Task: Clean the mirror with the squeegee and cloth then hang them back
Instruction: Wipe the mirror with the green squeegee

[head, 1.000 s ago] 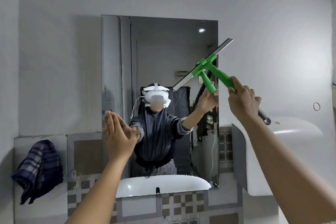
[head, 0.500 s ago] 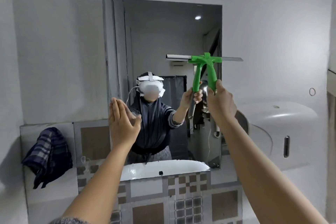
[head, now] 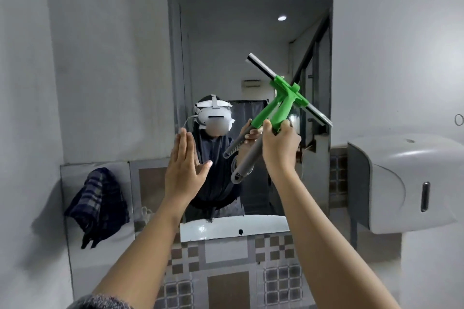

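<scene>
We face a wall mirror with both bare arms raised in front of us. Our right hand has its fingers clamped around the squeegee, gripping where the green neck meets the grey handle. The handle runs down and to the left out of the fist, with its grey end hanging free below the hand. The long axis of the blade slants from upper left to lower right, high end over the middle of the glass and low end close to the mirror's right edge. We judge that the next stroke depends on this tilt: the blade would need to turn level and lie flat on the glass. We cannot tell whether the rubber edge touches the mirror, because the tool and its reflection overlap. Our left hand is empty, palm flat and fingers straight and close together, held up near the lower left part of the glass; whether it touches the surface is unclear. The cloth, a dark plaid one, hangs on the wall well to the left of the mirror, so the left hand is the nearer one to it. What it hangs from is hidden. A white dispenser is mounted to the right. Streaks or wet patches on the glass are too faint to make out.
</scene>
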### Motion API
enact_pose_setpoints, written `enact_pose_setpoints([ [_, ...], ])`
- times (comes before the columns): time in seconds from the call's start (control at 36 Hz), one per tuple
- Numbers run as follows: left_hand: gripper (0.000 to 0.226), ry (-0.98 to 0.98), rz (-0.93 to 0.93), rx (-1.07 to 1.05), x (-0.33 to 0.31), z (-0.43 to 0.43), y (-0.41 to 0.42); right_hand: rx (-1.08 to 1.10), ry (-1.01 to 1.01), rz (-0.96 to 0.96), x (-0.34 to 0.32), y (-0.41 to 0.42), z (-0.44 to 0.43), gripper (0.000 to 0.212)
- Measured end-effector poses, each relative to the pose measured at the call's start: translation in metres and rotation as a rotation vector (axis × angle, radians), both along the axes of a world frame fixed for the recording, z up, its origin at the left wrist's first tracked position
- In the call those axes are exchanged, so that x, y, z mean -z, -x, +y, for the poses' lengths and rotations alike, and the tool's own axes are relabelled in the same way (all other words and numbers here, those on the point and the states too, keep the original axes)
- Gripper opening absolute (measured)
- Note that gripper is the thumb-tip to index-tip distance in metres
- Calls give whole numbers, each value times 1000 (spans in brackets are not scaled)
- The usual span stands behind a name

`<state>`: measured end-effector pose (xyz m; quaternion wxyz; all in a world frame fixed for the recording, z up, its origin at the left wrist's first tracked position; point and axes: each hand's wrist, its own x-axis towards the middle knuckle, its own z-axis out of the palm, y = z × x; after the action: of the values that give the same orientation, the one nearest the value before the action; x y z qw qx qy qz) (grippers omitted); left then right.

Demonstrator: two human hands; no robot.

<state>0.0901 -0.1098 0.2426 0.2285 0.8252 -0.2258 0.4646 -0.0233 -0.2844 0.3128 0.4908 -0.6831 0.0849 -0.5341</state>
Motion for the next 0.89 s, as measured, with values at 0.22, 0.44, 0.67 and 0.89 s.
enact_pose_setpoints([
  [0.22, 94, -81, -27, 60, 4, 15, -3, -60, -28, -18, 5, -9, 42, 32],
  [0.44, 77, -133, -71, 76, 8, 24, -4, -76, -9, -20, 12, -14, 69, 33],
  [0.67, 74, -142, -113, 55, 18, 31, -17, -87, 43, -16, 24, -21, 86, 32],
  [0.89, 74, -179, -134, 21, 22, 33, -24, -30, 124, 21, 31, -24, 96, 32],
])
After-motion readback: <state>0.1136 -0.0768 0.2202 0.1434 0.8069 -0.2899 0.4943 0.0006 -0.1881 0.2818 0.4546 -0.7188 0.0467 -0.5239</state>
